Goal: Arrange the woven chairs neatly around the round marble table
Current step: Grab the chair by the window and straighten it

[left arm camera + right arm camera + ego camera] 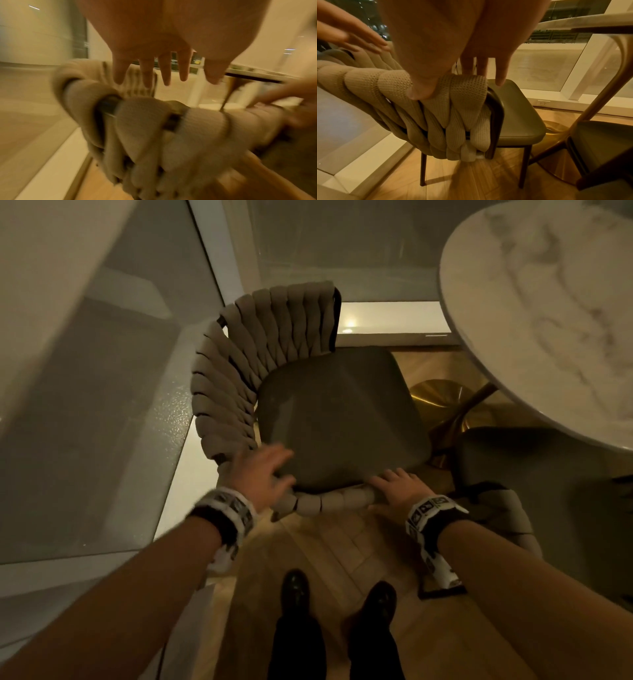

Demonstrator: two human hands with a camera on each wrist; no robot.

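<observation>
A woven chair (239,378) with a beige braided back and a dark grey seat (342,419) stands just in front of me, left of the round marble table (548,302). My left hand (265,470) hovers over the near left part of the back, fingers (164,73) straight and spread, holding nothing. My right hand (394,486) rests on the near end of the braided back (462,92). Its thumb (419,92) presses on the weave and its fingers (500,75) reach straight over the top. A second woven chair (513,460) stands to the right, partly under the table.
The table's gold pedestal base (442,398) sits on the wooden floor between the chairs. A glass wall with a white sill (178,474) runs close along the left and the far side. My shoes (294,587) stand right behind the chair.
</observation>
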